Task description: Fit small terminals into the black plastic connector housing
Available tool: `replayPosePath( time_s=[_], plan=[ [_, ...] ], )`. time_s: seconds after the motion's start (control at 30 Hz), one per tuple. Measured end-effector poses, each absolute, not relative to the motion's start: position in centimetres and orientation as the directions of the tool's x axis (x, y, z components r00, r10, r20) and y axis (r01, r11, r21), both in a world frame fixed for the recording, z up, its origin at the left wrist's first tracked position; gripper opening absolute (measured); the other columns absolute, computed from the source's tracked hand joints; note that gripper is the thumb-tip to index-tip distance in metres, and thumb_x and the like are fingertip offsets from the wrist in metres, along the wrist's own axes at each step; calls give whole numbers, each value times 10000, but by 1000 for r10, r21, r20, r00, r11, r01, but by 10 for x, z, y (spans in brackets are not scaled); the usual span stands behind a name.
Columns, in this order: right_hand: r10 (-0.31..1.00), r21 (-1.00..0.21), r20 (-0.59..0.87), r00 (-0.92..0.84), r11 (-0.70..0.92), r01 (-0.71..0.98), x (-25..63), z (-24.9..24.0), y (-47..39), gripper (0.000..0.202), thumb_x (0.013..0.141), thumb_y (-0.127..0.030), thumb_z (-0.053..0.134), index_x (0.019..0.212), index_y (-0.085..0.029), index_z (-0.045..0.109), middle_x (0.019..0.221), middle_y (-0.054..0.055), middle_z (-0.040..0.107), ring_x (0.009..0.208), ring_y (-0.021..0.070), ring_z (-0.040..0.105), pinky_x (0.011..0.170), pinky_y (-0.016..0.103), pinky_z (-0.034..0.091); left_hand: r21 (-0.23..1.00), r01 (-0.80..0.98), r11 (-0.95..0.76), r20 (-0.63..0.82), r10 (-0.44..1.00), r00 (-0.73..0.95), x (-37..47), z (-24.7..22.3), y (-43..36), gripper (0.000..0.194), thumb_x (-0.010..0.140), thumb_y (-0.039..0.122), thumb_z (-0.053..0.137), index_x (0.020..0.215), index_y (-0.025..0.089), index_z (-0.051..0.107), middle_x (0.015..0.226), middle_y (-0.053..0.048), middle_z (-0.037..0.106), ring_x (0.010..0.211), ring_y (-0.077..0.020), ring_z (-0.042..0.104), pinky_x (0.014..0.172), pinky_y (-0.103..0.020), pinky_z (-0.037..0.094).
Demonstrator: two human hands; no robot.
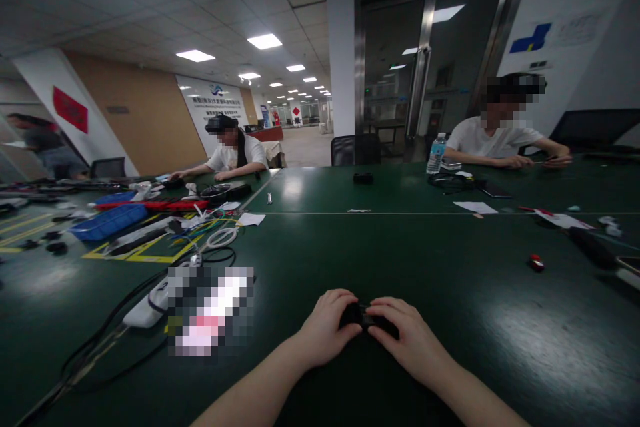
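A small black object (364, 317) lies between my two hands, low in the middle of the view over the dark green table (300, 267). My left hand (327, 327) grips its left side, thumb below and fingers above. On the right side, my right hand (407, 333) holds the same object in a like way. The fingers cover much of it, so its full shape is hidden.
Left are a white power strip (150, 303), cables, a blurred bright screen (215, 313) and a blue tray (109, 221). A red item (535, 262) lies right. Farther off are a black object (363, 178), a bottle (437, 154) and two seated people (237, 153).
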State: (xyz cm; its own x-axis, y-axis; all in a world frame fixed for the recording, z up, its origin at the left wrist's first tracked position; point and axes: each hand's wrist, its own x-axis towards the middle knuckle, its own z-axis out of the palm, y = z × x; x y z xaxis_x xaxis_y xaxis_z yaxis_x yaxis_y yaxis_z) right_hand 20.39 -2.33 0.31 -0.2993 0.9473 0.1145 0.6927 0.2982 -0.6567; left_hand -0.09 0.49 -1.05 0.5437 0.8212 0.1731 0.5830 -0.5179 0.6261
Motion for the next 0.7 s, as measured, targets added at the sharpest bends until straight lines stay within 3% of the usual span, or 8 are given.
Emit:
replayPosePath(
  time_s=[0.27,0.7],
  plan=[
    [928,-637,207,-308,367,677,203,5,-24,289,790,-312,586,1074,-282,630,1107,31,612,1065,232,519,930,401,402,620,577,-531,186,814,550,-1,-8,4,417,764,245,627,1162,216,506,1204,-71,503,1120,-237,449,976,-405,364],
    [929,-625,162,-332,357,694,201,7,-25,223,787,-299,598,999,-285,662,1105,31,617,1068,233,517,920,405,395,643,556,-526,181,810,558,-1,-4,2,456,764,224,608,1202,219,481,1207,-81,499,1126,-243,445,983,-415,354]
  ],
)
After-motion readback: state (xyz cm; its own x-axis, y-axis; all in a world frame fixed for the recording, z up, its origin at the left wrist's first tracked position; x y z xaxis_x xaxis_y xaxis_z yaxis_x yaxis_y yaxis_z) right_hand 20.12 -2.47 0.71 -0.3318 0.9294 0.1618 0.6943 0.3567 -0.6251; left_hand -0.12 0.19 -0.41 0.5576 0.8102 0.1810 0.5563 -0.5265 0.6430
